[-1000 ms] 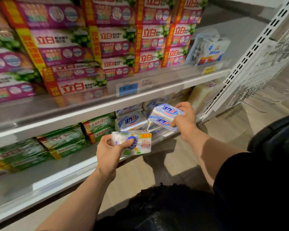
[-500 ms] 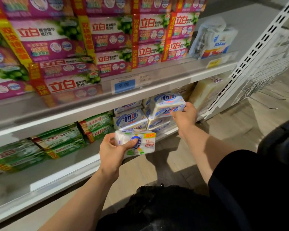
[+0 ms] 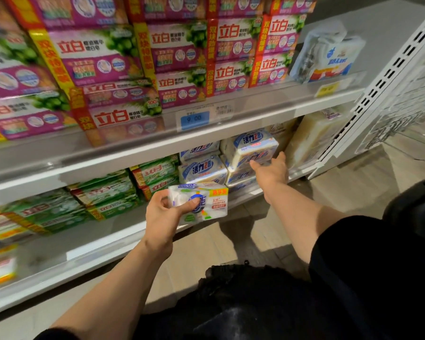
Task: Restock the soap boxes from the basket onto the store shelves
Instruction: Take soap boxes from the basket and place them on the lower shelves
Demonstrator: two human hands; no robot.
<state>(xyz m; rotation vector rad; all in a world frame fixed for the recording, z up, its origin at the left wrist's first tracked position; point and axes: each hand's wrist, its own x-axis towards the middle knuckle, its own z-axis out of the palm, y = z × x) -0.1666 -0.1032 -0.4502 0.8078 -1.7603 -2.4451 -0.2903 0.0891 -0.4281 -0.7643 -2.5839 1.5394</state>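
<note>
While the left hand (image 3: pixel 166 213) is gripping a white soap pack (image 3: pixel 201 201) out in front of the lower shelf (image 3: pixel 103 244), the right hand (image 3: pixel 271 171) is reaching further in, up against the blue-and-white soap box (image 3: pixel 253 149) that is sitting on top of the blue-and-white stack (image 3: pixel 204 168) on that shelf. The left forearm is running up from the bottom of the view, with the wrist bent slightly right; its thumb is lying across the printed front of the pack and the other fingers are curling round the pack's left end, so the pack is being held level, just off the shelf's front edge and touching nothing else. The right arm is stretching out nearly straight toward the shelf's right part, back of the hand facing up. Its fingers are lying fairly straight and spread, with the tips touching the box's lower front edge; whether any finger is hooking underneath I cannot tell. The box is resting tilted a little, under the upper shelf's front rail (image 3: pixel 206 133), near the blue price tag (image 3: pixel 194 118). Left of the stack on the lower shelf, green soap packs (image 3: pixel 155 175) are lying in piles. Above the rail, purple-and-red soap boxes (image 3: pixel 177 50) are standing in rows. A dark sleeve (image 3: pixel 368 253) is covering the right upper arm.
</note>
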